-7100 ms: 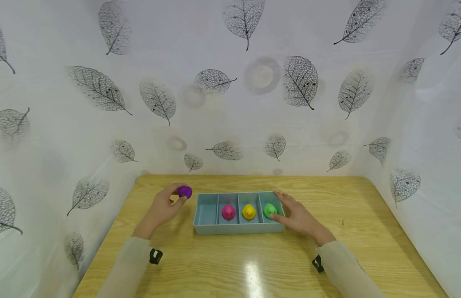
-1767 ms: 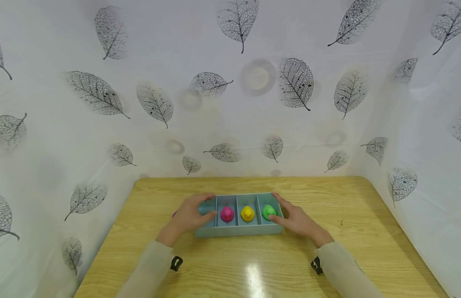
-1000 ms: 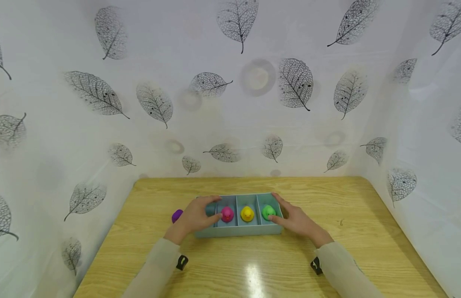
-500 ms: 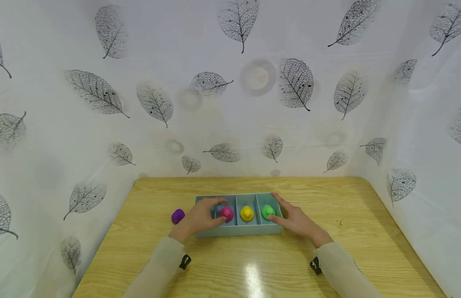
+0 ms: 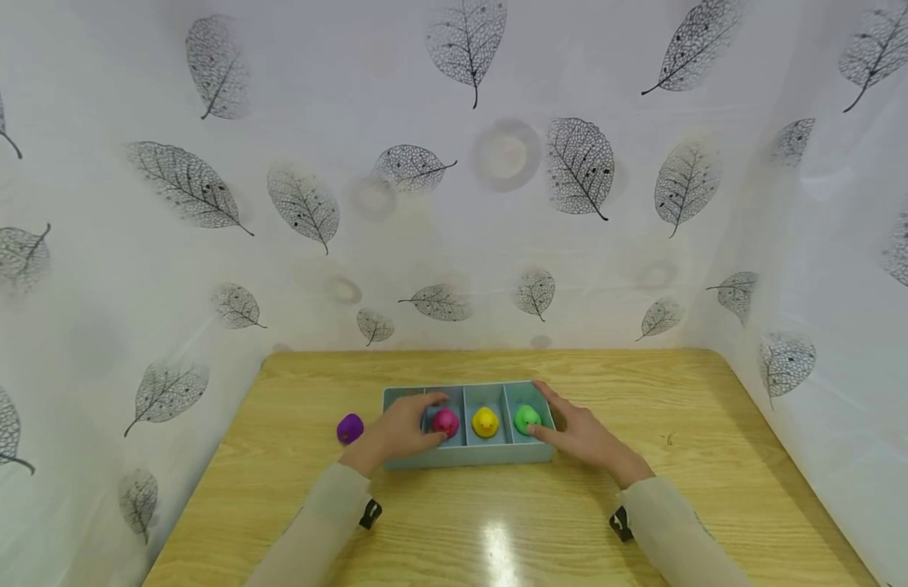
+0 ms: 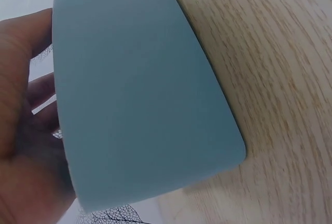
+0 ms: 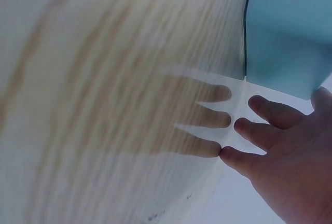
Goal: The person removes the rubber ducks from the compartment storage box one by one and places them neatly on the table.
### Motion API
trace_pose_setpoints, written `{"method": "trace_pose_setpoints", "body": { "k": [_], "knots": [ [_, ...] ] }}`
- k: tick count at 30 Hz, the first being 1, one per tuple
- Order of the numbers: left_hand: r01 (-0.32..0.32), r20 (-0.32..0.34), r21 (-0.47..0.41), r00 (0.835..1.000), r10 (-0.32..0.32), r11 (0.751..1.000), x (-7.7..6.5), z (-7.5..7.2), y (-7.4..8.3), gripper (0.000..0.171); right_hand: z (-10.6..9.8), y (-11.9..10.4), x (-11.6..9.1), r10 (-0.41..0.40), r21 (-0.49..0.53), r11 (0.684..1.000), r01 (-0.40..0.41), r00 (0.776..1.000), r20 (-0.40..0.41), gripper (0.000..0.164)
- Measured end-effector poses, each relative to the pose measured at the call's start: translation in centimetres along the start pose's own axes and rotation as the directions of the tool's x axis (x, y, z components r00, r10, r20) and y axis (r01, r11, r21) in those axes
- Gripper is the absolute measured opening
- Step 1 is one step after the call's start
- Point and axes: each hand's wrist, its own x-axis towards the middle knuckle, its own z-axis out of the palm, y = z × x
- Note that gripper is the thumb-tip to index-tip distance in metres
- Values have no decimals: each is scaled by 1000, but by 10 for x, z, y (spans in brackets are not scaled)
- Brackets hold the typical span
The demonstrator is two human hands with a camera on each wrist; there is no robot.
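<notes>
A pale blue tray [image 5: 469,456] with a row of compartments stands on the table. Three toy ducks sit in it: pink [image 5: 445,422], yellow [image 5: 486,422] and green [image 5: 527,419]. My left hand [image 5: 401,427] reaches over the leftmost compartment, its index finger behind the pink duck and its thumb in front; firm contact is not visible. In the left wrist view the tray's wall hides part of the left hand [image 6: 23,146]. My right hand [image 5: 582,435] spans the tray's right end, thumb beside the green duck, index at the back corner. A purple toy [image 5: 350,428] lies left of the tray.
The wooden table [image 5: 461,514] runs back to a pale leaf-printed sheet [image 5: 425,228] that also rises at both sides. In the right wrist view, the other fingers [image 7: 254,130] spread just beyond the tray's end, near the table surface.
Earlier my left hand held the purple toy above the table; now that toy lies on the table. The left hand has moved right, over to the pink duck. The right hand keeps its place.
</notes>
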Motion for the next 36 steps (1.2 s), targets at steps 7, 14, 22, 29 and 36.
{"method": "trace_pose_setpoints", "body": {
  "k": [7,14,22,29,36],
  "knots": [
    [-3,26,11,1000,2,1000,4,1,4,67,0,0,0,1,-7,1000,-1,1000,-9,90],
    [-3,67,29,998,1,1000,10,1,4,69,0,1,0,1,-4,1000,-1,1000,-11,90],
    [11,80,42,997,-14,999,16,4,6,68,1,2,0,10,1,1000,-10,1000,-12,91],
    [27,76,58,997,-31,998,20,7,8,61,1,0,0,7,1,1000,-7,1000,-17,91],
    [66,80,49,994,-70,997,20,8,12,56,1,-1,1,-6,-2,1000,5,1000,-24,90]
  ]
}}
